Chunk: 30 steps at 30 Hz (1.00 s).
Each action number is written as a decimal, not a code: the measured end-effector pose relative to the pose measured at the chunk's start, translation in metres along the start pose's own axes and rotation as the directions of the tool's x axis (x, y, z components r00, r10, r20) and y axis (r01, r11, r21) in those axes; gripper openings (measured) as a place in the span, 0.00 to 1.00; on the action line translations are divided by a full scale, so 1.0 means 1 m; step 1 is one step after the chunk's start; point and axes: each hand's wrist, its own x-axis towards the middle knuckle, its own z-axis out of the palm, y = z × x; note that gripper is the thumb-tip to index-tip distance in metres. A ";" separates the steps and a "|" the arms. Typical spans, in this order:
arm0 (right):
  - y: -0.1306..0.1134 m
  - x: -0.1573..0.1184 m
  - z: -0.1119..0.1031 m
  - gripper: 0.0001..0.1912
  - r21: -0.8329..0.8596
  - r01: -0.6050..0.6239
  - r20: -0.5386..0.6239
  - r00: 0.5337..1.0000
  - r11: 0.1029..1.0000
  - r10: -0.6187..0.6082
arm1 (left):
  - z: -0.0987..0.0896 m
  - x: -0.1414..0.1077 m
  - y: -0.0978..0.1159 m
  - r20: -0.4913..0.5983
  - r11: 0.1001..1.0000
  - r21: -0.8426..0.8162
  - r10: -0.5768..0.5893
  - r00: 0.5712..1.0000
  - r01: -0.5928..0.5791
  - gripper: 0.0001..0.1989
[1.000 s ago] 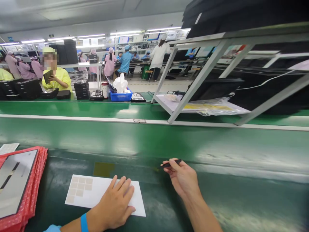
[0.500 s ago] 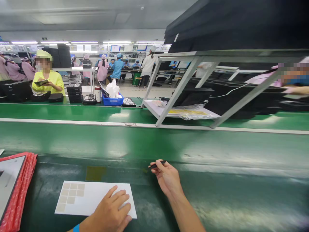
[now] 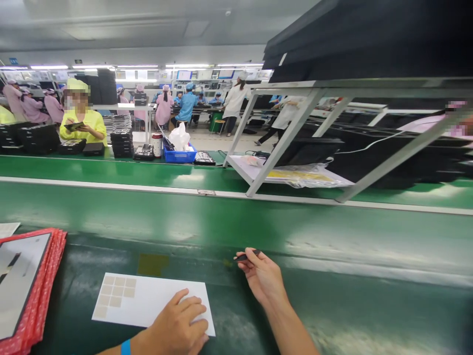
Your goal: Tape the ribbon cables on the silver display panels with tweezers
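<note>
My left hand (image 3: 181,320) lies over the right part of a white sheet (image 3: 148,301), its fingers apart and nothing held in them. Several small beige square stickers (image 3: 119,281) sit in rows on the sheet's left side. Just above the green work surface, my right hand (image 3: 264,278) pinches a slim black pointed tool (image 3: 247,256) between thumb and fingers; its exact kind is hard to make out. The tool points left, apart from the sheet. A blue band (image 3: 126,347) circles my left wrist.
Left of the sheet lies a flat grey panel (image 3: 22,276) on red bubble-wrap bags (image 3: 51,281). A yellowish patch (image 3: 152,265) marks the surface behind the sheet. Across the bench stand a metal rack (image 3: 288,143), a blue bin (image 3: 180,156) and a person in yellow (image 3: 84,123).
The camera has turned slightly left, so the scene sits farther right. Both hands keep much the same pose, the left on the sheet and the right with the black tool.
</note>
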 end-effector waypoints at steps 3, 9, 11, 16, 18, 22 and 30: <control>0.001 0.002 -0.002 0.30 0.016 -0.026 -0.015 1.000 1.000 0.026 | 0.000 0.000 0.001 0.016 1.000 0.005 0.003 1.000 -0.004 0.06; 0.001 0.004 -0.006 0.25 0.048 -0.077 -0.068 0.994 0.996 0.080 | 0.004 0.000 0.001 0.013 0.999 0.030 0.010 1.000 -0.011 0.07; 0.000 0.004 -0.007 0.22 0.057 -0.093 -0.086 0.992 0.994 0.097 | 0.006 -0.001 0.000 -0.001 0.999 0.033 0.016 1.000 -0.016 0.07; -0.003 0.003 -0.007 0.13 0.063 -0.127 -0.100 0.986 0.990 0.133 | 0.010 -0.003 0.001 0.018 0.999 0.039 0.012 1.000 -0.013 0.08; -0.003 0.003 -0.006 0.11 0.057 -0.132 -0.104 0.985 0.990 0.137 | 0.011 -0.003 0.002 0.033 0.999 0.046 0.012 0.999 -0.013 0.09; -0.003 0.002 -0.007 0.08 0.038 -0.139 -0.104 0.984 0.989 0.143 | 0.009 -0.002 0.004 0.070 0.999 0.053 0.006 0.998 -0.010 0.09; 0.000 0.004 -0.010 0.11 0.021 -0.136 -0.082 0.987 0.990 0.138 | 0.010 -0.002 0.003 0.106 0.998 0.068 -0.010 0.994 0.003 0.07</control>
